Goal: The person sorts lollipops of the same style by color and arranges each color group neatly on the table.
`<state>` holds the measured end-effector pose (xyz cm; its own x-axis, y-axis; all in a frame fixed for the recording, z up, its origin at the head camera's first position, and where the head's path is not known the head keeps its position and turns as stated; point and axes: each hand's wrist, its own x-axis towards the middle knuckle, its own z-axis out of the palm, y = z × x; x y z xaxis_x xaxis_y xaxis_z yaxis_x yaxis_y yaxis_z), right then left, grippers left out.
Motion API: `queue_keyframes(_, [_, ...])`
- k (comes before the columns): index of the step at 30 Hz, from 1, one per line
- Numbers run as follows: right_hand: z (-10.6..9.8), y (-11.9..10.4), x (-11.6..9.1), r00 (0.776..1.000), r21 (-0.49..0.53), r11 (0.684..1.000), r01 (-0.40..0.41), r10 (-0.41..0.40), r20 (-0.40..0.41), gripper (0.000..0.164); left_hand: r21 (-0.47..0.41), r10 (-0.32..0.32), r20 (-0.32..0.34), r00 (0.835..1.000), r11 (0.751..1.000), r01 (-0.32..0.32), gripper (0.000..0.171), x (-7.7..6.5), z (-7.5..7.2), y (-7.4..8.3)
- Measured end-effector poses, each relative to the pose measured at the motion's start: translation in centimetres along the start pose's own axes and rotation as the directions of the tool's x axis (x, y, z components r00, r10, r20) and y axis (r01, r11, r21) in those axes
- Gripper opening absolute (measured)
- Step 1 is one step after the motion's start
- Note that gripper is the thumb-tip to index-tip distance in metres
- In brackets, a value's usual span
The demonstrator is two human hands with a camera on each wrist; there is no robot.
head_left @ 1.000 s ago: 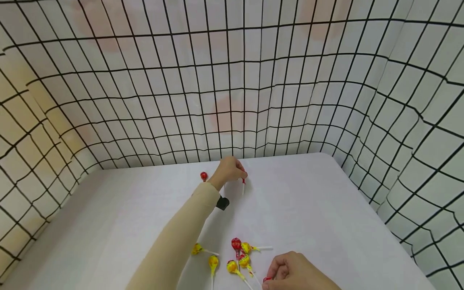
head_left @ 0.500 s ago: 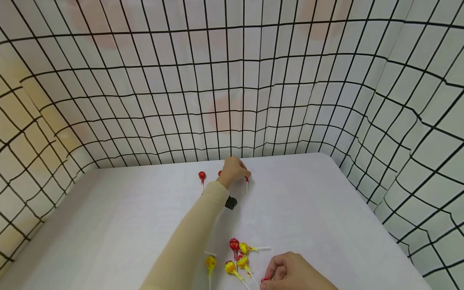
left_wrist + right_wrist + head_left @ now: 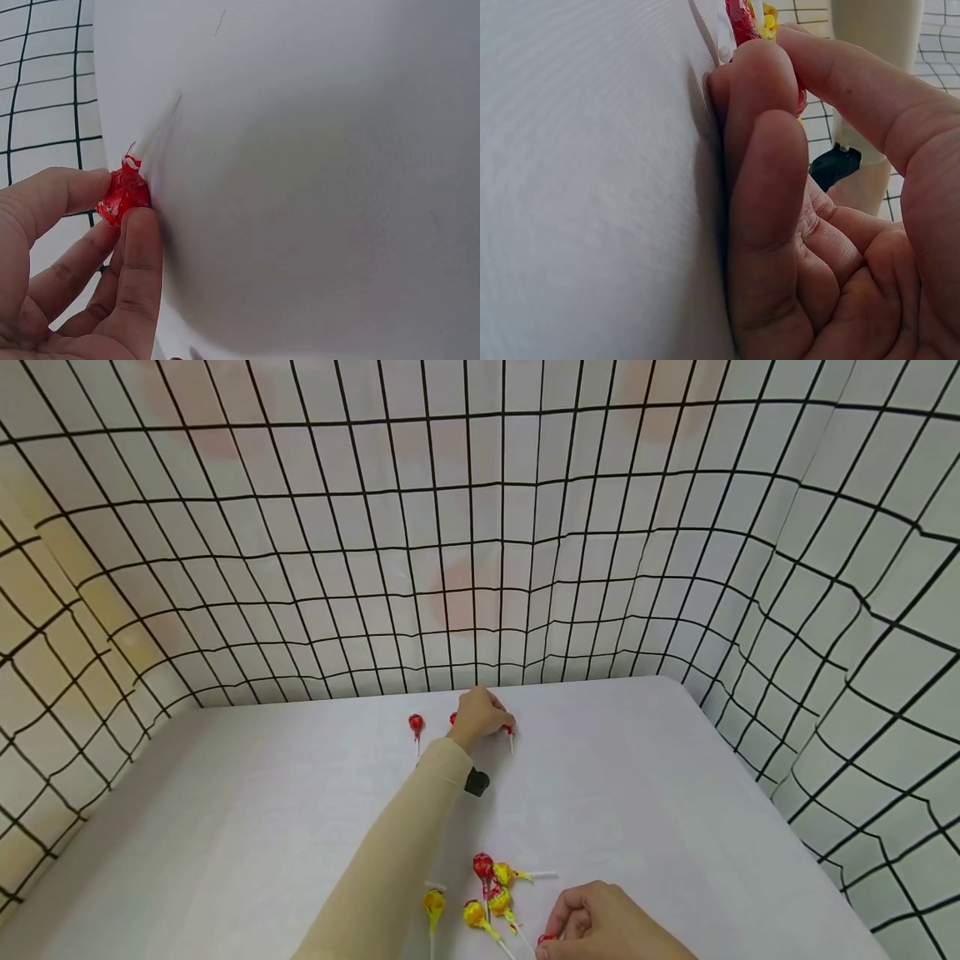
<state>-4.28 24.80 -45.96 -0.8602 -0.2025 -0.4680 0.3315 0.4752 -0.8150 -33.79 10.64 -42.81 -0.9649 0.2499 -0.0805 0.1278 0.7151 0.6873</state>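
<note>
At the far side of the table, my left hand (image 3: 480,714) pinches the head of a red lollipop (image 3: 126,196) between thumb and fingers. Its white stick lies along the tabletop. Left of that hand is another red lollipop (image 3: 416,722), and the wrist partly hides one more red head (image 3: 453,719). Near the front edge, my right hand (image 3: 611,927) holds a red-wrapped lollipop (image 3: 547,937), mostly hidden by the fingers. Beside it lie a red lollipop (image 3: 483,865) and several yellow ones, among them one yellow lollipop (image 3: 433,903) standing apart from the cluster.
A white cloth covers the table (image 3: 645,777). Black wire mesh (image 3: 525,568) rises at the back and both sides. The left sleeve (image 3: 382,860) crosses the table and covers part of a lollipop, whose stick tip (image 3: 435,886) shows. A black wrist device (image 3: 477,782) sits under the left wrist.
My left hand has shifted slightly right with its red lollipop, uncovering part of another red head. The forearm now hides the leftmost yellow lollipop's head. The right hand keeps its hold.
</note>
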Motion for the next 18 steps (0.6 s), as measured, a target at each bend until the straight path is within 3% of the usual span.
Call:
queue_keyframes(9, [0.35,0.24,0.13,1.0,0.016,1.0,0.02,-0.02,0.012,0.018,-0.001,0.0,-0.008,1.0,1.0,0.0,0.016,-0.63,-0.21,-0.41])
queue_keyframes(18, [0.2,0.11,0.23,1.0,-0.017,1.0,0.0,0.0,-0.007,0.019,-0.015,-0.006,0.006,1.0,1.0,0.006,0.018,-0.82,-0.6,0.28])
